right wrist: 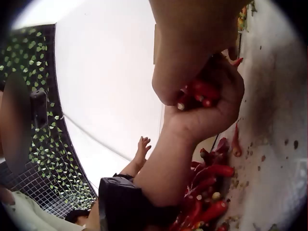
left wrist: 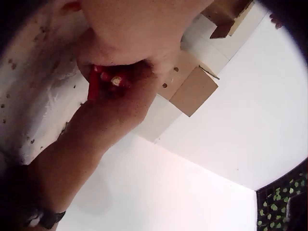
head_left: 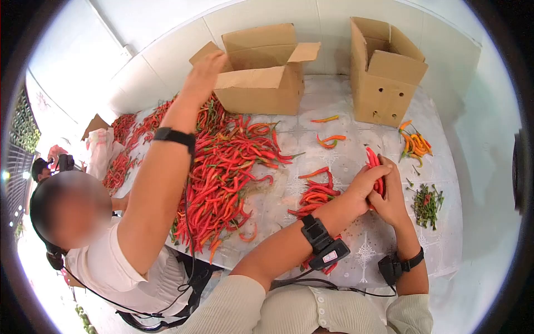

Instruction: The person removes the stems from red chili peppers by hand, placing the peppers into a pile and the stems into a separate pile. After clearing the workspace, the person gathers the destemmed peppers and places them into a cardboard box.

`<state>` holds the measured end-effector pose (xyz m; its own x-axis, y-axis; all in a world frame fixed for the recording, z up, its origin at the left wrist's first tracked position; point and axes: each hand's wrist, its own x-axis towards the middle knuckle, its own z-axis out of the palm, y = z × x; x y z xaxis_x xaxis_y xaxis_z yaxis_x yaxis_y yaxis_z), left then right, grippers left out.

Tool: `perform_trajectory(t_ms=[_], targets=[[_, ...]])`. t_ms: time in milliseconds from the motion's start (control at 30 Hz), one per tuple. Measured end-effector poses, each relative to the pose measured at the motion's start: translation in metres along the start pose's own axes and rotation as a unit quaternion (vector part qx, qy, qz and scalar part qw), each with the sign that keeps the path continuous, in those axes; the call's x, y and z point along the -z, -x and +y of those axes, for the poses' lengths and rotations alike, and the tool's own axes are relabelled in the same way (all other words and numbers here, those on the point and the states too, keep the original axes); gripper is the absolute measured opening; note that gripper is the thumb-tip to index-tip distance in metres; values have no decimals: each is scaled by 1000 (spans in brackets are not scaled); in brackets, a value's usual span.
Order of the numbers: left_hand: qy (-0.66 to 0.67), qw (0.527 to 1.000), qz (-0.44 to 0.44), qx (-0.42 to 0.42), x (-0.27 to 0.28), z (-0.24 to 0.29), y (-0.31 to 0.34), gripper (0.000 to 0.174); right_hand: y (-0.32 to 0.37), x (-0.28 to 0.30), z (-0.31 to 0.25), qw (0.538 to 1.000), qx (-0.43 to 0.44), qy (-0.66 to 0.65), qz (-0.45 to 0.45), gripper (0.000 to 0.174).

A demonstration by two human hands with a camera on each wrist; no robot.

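Both hands are cupped together round a bunch of red chili peppers [head_left: 372, 158] above the right part of the table. My left hand [head_left: 359, 188] grips the bunch from the left, and my right hand [head_left: 391, 197] wraps it from the right. Pepper tips stick out at the top between the hands. In the left wrist view, blunt pepper ends [left wrist: 116, 81] show in the gap between the palms. Pale cut ends of the held peppers [right wrist: 204, 91] appear in the right wrist view. The fingers partly hide the rest of the bunch.
A small pile of red chilies [head_left: 316, 196] lies by my left forearm, with a big heap [head_left: 222, 178] further left. Green stems [head_left: 427, 207] and orange chilies [head_left: 417, 146] lie at right. Two cardboard boxes [head_left: 256, 99] [head_left: 385, 92] stand behind. Another person's arm [head_left: 167, 167] reaches up at left.
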<state>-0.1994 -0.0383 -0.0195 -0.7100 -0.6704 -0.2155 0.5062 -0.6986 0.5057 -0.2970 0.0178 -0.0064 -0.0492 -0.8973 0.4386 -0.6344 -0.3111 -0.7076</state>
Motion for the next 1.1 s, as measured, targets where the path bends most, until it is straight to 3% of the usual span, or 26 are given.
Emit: perform_trajectory(t_ms=[167, 367, 500, 567, 633, 700, 733, 767, 833, 900, 967, 1067, 1100], targets=[[-30, 999, -7, -19, -11, 21, 10, 17, 2, 1, 4, 983, 12, -181, 27, 74], [-136, 990, 34, -23, -25, 55, 30, 15, 0, 4, -15, 983, 29, -161, 78, 71], [-192, 969, 29, -156, -34, 92, 35, 21, 3, 6, -14, 988, 14, -123, 96, 58], [-295, 932, 38, -205, -46, 132, 48, 21, 3, 7, -8, 991, 1, -102, 83, 52], [-334, 898, 92, -272, -64, 178, 60, 20, -1, 6, -17, 990, 3, -91, 104, 42], [-345, 873, 80, -336, -82, 230, 74, 21, 1, 7, -18, 992, 0, -73, 101, 40], [-353, 847, 96, -386, -94, 250, 83, 24, 3, 8, -20, 993, 2, -62, 101, 37], [-395, 773, 73, -492, -100, 270, 80, 23, 3, 9, -21, 994, 4, -49, 100, 35], [-485, 662, 150, -551, -97, 324, 76, 24, 1, 10, -22, 994, 14, -28, 102, 31], [-498, 592, 202, -601, -93, 367, 68, 25, 0, 10, -23, 994, 29, -11, 103, 28], [-578, 455, 299, -608, -75, 410, 46, 30, -1, 9, -22, 993, 53, 6, 103, 27], [-728, 323, 361, -484, -28, 450, 11, 43, -1, 7, -21, 992, 56, 26, 109, 27], [-823, 339, 333, -312, 2, 486, -10, 61, 0, 8, -21, 992, 52, 33, 109, 26]])
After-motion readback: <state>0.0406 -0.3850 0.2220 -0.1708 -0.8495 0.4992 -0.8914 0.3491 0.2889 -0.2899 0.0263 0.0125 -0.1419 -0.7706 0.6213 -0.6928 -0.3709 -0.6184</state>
